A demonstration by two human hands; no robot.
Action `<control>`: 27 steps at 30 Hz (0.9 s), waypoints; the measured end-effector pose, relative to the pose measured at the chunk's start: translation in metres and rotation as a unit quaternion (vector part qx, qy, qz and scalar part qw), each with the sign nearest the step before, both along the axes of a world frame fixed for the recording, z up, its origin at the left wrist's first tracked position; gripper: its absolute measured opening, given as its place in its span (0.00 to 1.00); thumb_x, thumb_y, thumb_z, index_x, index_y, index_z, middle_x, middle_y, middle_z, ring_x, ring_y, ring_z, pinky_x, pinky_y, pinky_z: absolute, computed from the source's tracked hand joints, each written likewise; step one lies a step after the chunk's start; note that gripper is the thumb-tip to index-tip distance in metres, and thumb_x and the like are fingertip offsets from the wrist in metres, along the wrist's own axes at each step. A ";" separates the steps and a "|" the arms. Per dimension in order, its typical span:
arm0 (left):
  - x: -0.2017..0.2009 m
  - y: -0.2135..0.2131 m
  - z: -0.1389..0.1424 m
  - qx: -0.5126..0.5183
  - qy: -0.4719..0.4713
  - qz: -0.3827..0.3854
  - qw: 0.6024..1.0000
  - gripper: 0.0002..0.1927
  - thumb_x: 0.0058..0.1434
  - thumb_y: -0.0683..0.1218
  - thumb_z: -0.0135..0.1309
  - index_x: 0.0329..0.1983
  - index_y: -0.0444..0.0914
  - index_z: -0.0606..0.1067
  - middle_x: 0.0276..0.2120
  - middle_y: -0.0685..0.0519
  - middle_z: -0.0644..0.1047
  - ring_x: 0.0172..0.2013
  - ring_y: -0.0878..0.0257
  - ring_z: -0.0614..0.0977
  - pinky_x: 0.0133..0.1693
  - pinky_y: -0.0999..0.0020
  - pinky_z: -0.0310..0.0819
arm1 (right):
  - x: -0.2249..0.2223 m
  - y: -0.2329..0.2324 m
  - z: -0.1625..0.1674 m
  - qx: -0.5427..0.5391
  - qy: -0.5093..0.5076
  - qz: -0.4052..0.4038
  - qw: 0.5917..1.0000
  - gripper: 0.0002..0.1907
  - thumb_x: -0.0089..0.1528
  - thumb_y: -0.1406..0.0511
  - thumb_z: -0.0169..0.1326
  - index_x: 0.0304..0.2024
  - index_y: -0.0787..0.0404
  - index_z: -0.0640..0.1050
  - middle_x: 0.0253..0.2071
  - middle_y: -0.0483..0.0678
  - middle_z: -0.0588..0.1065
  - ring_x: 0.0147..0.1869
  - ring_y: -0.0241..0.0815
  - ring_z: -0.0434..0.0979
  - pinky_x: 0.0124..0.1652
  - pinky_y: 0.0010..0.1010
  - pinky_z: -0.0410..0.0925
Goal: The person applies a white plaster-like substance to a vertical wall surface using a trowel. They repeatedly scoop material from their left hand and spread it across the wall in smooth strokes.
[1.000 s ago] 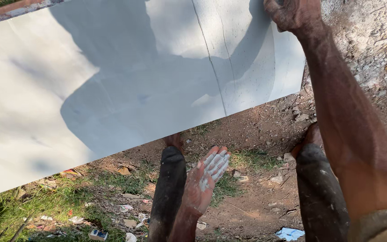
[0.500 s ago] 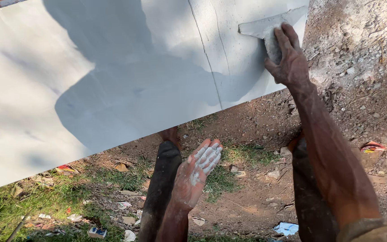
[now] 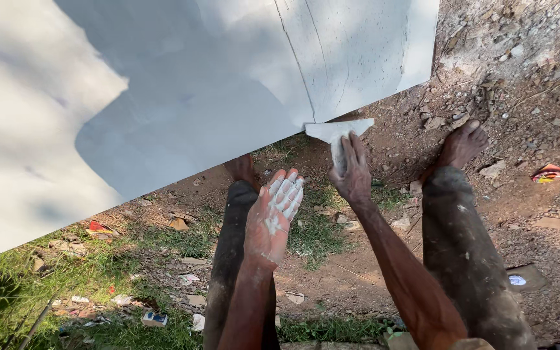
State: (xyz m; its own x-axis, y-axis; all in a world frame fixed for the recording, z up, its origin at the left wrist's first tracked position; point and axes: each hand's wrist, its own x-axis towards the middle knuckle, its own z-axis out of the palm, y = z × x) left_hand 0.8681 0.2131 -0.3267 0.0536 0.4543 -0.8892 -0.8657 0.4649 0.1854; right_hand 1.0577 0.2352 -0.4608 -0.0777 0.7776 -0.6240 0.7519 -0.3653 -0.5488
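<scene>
Two hands: right hand (image 3: 352,174) fingers clamped on a putty blade (image 3: 338,129), left hand (image 3: 272,217) fingers spread, empty.

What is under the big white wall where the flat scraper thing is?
Below the white wall, by the scraper in the right hand, lie brown dirt, grass and bare feet. The wall covers whatever is behind it.

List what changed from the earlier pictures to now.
The right hand, gripping the putty blade, slid down the white wall from near the top of the view to the wall's bottom edge. The left hand stayed open, palm up and smeared white, above the left leg. Both feet stayed planted.
</scene>
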 end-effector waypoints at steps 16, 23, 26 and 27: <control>0.059 -0.024 -0.031 0.025 -0.108 0.208 0.972 0.51 0.68 0.69 0.45 0.80 0.34 0.44 0.77 0.43 0.53 0.75 0.48 0.57 0.72 0.49 0.49 | 0.017 -0.075 0.198 -0.130 0.235 -0.010 0.963 0.45 0.50 0.64 0.56 0.72 0.54 0.63 0.77 0.54 0.53 0.78 0.62 0.58 0.63 0.58 0.69; 0.025 0.023 -0.011 0.108 -0.146 0.246 0.952 0.51 0.71 0.66 0.44 0.78 0.25 0.42 0.76 0.31 0.49 0.75 0.40 0.52 0.75 0.47 0.43 | 0.075 -0.003 0.154 -0.294 0.131 0.018 0.947 0.39 0.56 0.60 0.55 0.71 0.47 0.63 0.76 0.50 0.55 0.73 0.61 0.63 0.54 0.58 0.75; 0.023 0.028 -0.013 0.059 -0.109 0.209 0.970 0.49 0.71 0.63 0.45 0.77 0.25 0.43 0.76 0.31 0.50 0.75 0.40 0.54 0.75 0.48 0.45 | 0.056 0.083 0.105 -0.283 0.052 -0.105 0.952 0.40 0.57 0.59 0.54 0.73 0.44 0.62 0.75 0.51 0.58 0.63 0.61 0.76 0.41 0.55 0.79; 0.024 0.028 -0.014 0.033 -0.100 0.204 0.973 0.48 0.71 0.63 0.46 0.77 0.25 0.44 0.76 0.31 0.51 0.75 0.40 0.54 0.75 0.48 0.45 | 0.044 0.119 0.085 -0.217 0.051 -0.058 0.973 0.42 0.57 0.60 0.54 0.74 0.52 0.60 0.75 0.54 0.57 0.68 0.61 0.69 0.45 0.52 0.79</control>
